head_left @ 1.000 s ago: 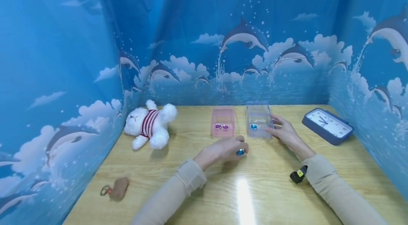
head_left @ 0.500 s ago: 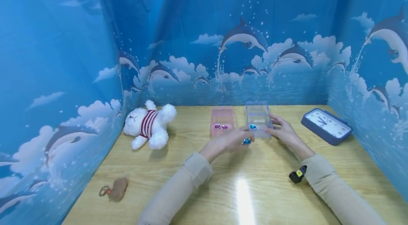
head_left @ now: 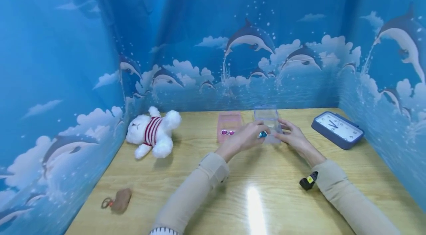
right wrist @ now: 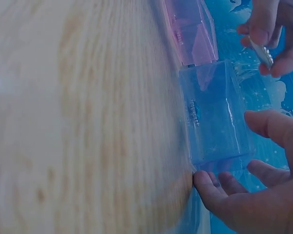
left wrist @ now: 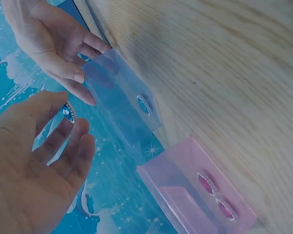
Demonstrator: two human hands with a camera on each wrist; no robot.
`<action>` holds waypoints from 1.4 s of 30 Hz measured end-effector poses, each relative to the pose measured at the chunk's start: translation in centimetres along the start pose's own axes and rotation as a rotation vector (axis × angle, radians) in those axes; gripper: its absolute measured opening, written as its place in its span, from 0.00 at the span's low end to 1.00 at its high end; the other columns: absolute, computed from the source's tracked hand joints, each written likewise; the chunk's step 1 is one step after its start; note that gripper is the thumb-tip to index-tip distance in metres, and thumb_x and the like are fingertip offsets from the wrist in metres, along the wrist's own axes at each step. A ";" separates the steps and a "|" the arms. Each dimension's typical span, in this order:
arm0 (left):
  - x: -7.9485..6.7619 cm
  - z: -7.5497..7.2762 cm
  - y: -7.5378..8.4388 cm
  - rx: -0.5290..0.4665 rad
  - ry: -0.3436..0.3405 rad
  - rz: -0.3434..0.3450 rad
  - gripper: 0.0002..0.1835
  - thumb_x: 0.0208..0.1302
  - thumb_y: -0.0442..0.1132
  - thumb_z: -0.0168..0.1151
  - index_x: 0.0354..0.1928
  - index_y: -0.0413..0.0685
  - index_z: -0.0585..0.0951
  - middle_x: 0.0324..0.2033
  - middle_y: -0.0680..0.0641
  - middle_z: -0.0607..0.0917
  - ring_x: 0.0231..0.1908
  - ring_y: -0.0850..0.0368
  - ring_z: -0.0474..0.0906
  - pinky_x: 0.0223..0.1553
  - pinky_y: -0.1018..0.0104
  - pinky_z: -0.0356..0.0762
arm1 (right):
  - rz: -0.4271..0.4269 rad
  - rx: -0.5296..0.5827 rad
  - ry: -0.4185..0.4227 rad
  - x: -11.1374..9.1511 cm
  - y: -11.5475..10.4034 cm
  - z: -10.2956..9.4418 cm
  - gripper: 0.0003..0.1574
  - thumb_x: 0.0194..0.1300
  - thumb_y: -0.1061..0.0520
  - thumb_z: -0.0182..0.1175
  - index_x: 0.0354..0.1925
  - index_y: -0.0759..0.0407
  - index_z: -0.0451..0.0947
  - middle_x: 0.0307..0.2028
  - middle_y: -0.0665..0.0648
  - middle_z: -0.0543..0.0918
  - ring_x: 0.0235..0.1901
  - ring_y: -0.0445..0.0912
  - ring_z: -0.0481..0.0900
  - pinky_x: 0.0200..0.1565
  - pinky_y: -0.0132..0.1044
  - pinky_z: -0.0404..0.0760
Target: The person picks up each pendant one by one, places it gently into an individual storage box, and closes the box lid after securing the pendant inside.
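Observation:
My left hand point(head_left: 244, 137) pinches a blue gem with a beaded silver rim point(left wrist: 68, 112) between thumb and fingers. In the head view it is over the near part of a clear bluish plastic box point(head_left: 266, 113), whose lid stands up at the back. A matching blue gem point(left wrist: 143, 105) lies inside that box. My right hand point(head_left: 294, 139) holds the box at its right end, thumb on one side and fingers on another. Just left stands an open pink plastic box point(head_left: 229, 116) with two pink silver-rimmed gems point(left wrist: 216, 196) side by side in it.
A white plush toy in a red-striped top point(head_left: 154, 131) lies at the back left. Near the left edge is a brown keychain point(head_left: 121, 201). A blue-framed clock point(head_left: 337, 130) lies at the back right. Dolphin-print curtains point(head_left: 213, 43) enclose the wooden table point(head_left: 186, 183).
My left hand has carried the blue gem up and to the right, from the bare table to over the clear box. The right hand stays at the box's right end.

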State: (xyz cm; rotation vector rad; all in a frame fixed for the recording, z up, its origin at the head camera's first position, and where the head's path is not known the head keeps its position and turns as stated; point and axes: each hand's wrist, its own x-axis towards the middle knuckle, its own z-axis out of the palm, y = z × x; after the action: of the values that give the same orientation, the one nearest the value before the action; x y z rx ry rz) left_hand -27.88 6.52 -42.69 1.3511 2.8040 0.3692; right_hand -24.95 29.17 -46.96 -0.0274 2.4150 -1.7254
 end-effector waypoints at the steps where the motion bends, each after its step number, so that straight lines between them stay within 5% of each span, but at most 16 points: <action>1: 0.2 0.0 0.1 0.009 0.006 -0.009 0.16 0.75 0.41 0.66 0.62 0.59 0.84 0.62 0.53 0.82 0.58 0.58 0.83 0.58 0.69 0.85 | -0.002 -0.005 0.000 0.0 0.0 0.0 0.52 0.79 0.56 0.60 0.86 0.58 0.40 0.81 0.78 0.48 0.78 0.75 0.54 0.76 0.65 0.68; 15: 3.1 0.8 0.2 -0.084 0.007 -0.082 0.18 0.75 0.40 0.66 0.63 0.59 0.83 0.66 0.52 0.80 0.61 0.55 0.82 0.61 0.62 0.85 | -0.006 -0.005 0.009 -0.2 -0.4 0.1 0.52 0.77 0.60 0.59 0.85 0.58 0.41 0.81 0.77 0.51 0.78 0.74 0.58 0.75 0.63 0.71; 34: 5.3 2.1 0.6 0.003 -0.012 -0.138 0.15 0.74 0.40 0.65 0.59 0.63 0.85 0.62 0.54 0.83 0.60 0.58 0.82 0.55 0.64 0.87 | -0.004 -0.001 0.014 -0.4 -0.7 0.1 0.51 0.77 0.60 0.59 0.85 0.60 0.42 0.81 0.78 0.51 0.77 0.74 0.59 0.74 0.61 0.72; 42: 6.0 2.4 0.2 0.021 -0.028 -0.113 0.14 0.73 0.41 0.67 0.58 0.61 0.85 0.61 0.53 0.85 0.61 0.57 0.82 0.57 0.64 0.86 | 0.013 0.002 0.014 -0.2 -0.7 0.0 0.51 0.78 0.59 0.59 0.85 0.59 0.42 0.81 0.76 0.51 0.78 0.73 0.59 0.76 0.60 0.71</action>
State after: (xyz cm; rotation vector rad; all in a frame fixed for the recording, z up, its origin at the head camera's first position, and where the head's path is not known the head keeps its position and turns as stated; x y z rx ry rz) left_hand -31.23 11.78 -44.40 1.1854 2.8529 0.3163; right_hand -24.80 28.96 -46.33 0.0013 2.4180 -1.7280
